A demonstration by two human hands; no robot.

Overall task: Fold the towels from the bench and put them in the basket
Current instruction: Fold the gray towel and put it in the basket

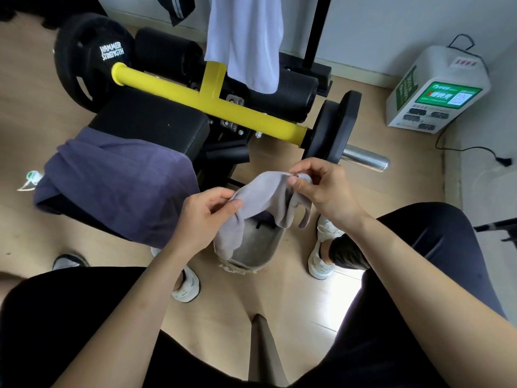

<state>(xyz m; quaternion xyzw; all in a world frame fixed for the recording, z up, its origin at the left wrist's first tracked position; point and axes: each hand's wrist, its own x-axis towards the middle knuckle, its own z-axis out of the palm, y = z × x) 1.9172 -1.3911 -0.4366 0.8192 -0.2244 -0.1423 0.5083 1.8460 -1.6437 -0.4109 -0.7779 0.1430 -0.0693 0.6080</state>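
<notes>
Directly above the grey basket (253, 252) on the floor, a small pale-grey towel (265, 197) stretches between both hands, its long axis rising from lower left to upper right while loose folds hang over the basket's rim. The left hand (205, 217) pinches the lower end with its fingers, and the right hand (321, 191) pinches the upper corner. A purple towel (117, 180) drapes the near end of the black desk (148, 121) at left, a white towel (246, 43) hangs behind the yellow bar (181, 95), and a weight plate (333, 130) stands just beyond the right hand.
</notes>
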